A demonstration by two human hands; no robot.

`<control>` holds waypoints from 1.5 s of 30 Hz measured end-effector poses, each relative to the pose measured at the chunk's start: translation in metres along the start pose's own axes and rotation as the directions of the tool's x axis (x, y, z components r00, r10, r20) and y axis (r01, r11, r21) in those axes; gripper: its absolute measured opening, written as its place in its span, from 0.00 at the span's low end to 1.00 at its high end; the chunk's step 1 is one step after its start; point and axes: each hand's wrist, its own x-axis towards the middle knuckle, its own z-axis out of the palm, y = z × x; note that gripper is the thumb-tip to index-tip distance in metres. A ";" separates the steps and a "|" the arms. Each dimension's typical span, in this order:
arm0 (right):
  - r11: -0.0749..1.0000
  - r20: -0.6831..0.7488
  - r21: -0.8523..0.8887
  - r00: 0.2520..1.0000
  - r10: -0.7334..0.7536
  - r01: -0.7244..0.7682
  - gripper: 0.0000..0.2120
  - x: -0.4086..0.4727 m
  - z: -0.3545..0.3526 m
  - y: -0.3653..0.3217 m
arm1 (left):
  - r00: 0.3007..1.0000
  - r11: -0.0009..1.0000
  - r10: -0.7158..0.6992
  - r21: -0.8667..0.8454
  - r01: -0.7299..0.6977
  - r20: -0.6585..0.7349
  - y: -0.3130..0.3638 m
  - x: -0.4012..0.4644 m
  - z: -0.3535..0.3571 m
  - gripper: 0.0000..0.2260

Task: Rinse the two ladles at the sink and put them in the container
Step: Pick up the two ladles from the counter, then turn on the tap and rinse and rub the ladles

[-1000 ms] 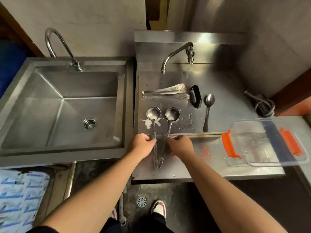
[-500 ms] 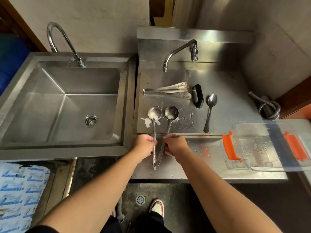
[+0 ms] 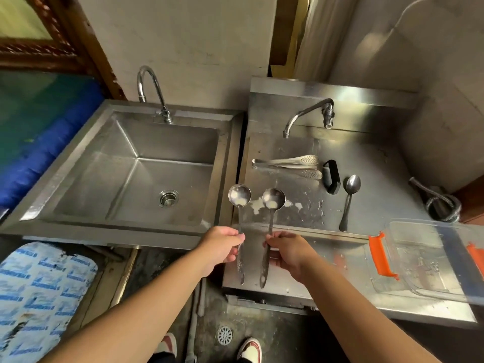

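Observation:
I hold two steel ladles, one in each hand, lifted off the counter. My left hand grips the handle of the left ladle, whose bowl hangs over the edge between sink and counter. My right hand grips the right ladle. Both bowls carry white residue. The deep steel sink lies to the left with its curved tap. A clear plastic container with orange clips sits at the counter's right end.
On the steel counter lie tongs, a black object and a spoon, under a second tap. White spill marks stain the counter. A coiled metal hose lies far right. A patterned bag sits lower left.
Both hands have lifted the ladles off the counter and carried them a little to the left. The camera has tilted up, showing more wall.

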 end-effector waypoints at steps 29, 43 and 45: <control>0.997 0.092 -0.003 0.993 -0.074 0.075 0.09 -0.011 0.428 -0.050 | 0.997 0.965 0.073 -0.254 -0.064 0.025 0.003 0.000 -0.399 0.09; 1.000 0.000 -0.021 1.000 -0.022 0.022 0.07 0.102 0.439 -0.113 | 0.998 0.970 -0.062 -0.238 0.055 -0.025 0.061 0.102 -0.384 0.03; 1.000 0.007 -0.026 1.000 -0.016 0.016 0.07 0.117 0.434 -0.124 | 0.999 0.960 -0.038 -0.278 0.042 0.020 0.076 0.114 -0.377 0.03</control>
